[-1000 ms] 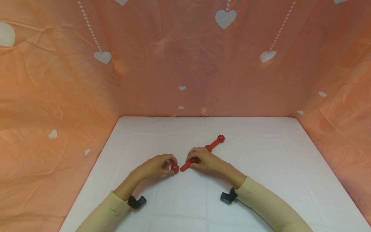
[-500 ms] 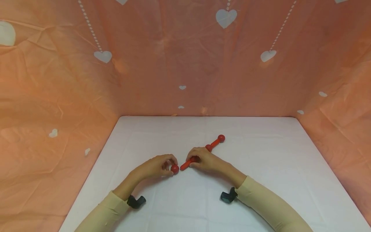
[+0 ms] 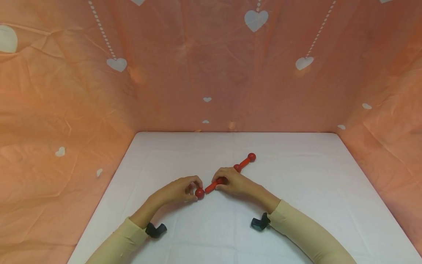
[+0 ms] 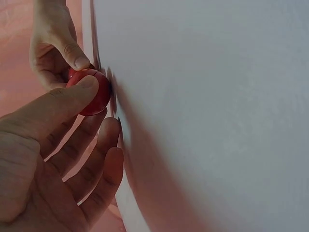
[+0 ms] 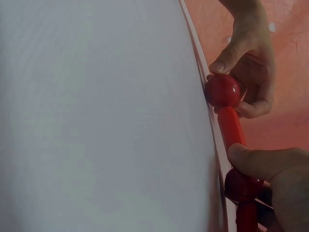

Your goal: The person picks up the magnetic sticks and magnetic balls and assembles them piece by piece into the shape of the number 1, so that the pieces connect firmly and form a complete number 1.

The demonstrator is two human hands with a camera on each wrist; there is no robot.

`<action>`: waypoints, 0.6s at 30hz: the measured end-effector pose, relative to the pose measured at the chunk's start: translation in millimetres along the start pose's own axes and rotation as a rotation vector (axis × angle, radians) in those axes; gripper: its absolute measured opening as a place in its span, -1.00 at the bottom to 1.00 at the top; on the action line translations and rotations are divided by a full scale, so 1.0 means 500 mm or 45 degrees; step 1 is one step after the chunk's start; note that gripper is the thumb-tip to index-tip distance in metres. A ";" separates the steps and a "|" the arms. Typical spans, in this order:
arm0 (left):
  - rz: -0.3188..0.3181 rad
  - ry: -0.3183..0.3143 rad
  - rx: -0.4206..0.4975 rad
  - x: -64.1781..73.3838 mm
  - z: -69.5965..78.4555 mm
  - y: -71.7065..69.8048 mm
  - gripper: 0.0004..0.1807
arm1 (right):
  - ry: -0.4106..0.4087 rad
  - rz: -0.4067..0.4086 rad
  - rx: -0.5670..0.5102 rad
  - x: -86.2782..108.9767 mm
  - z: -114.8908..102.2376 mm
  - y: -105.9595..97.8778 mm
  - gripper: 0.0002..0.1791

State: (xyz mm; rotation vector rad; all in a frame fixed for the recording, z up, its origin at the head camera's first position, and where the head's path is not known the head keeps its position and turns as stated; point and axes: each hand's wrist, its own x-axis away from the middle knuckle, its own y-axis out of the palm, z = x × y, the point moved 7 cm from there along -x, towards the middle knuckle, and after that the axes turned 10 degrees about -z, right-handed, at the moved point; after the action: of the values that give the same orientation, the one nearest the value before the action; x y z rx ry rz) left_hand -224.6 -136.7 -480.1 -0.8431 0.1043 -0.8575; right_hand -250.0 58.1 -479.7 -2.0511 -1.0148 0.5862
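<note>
Between the thumb and fingertips of my left hand (image 3: pixel 180 189) is a glossy red ball (image 3: pixel 199 193). Beside it my right hand (image 3: pixel 233 182) grips a chain of red balls and short orange-red rods. The chain's near rod (image 3: pixel 211 187) points at the loose ball, their ends almost meeting in the head view. In the right wrist view that rod (image 5: pixel 231 126) lines up with the ball (image 5: pixel 224 91); whether they touch I cannot tell. My right thumb (image 5: pixel 251 159) presses where the rod joins a darker ball (image 5: pixel 241 186). My palm hides part of the chain.
Past my right hand, the chain runs on to an end ball (image 3: pixel 252 157) lying on the white tabletop (image 3: pixel 296 165). Orange cloth (image 3: pixel 217 73) with white hearts walls the back and both sides. A black wrist device (image 3: pixel 260 222) hangs by each sleeve.
My left hand has shifted slightly right with the red ball, narrowing the gap to the rod's end. The right hand and chain have stayed nearly still.
</note>
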 end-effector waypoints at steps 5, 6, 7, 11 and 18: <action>0.003 -0.016 -0.022 -0.003 0.002 0.003 -0.61 | -0.002 0.004 -0.007 0.001 0.000 0.000 -0.81; 0.003 -0.016 -0.025 -0.004 0.003 0.004 -0.61 | -0.003 0.003 -0.010 0.001 0.000 0.000 -0.81; 0.002 -0.013 -0.024 -0.005 0.004 0.004 -0.61 | -0.003 0.004 -0.014 0.002 0.001 0.000 -0.81; -0.002 -0.008 -0.013 -0.007 0.006 0.006 -0.61 | -0.009 0.004 -0.035 0.003 0.003 0.000 -0.80; -0.004 -0.017 -0.011 -0.010 0.005 0.009 -0.62 | -0.010 0.007 -0.060 0.003 0.002 -0.001 -0.79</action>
State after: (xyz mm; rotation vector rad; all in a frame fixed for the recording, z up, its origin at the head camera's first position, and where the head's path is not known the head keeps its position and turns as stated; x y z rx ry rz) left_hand -224.5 -130.1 -482.7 -0.8573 0.0954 -0.8553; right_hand -250.0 59.9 -479.8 -2.0950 -1.0374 0.5786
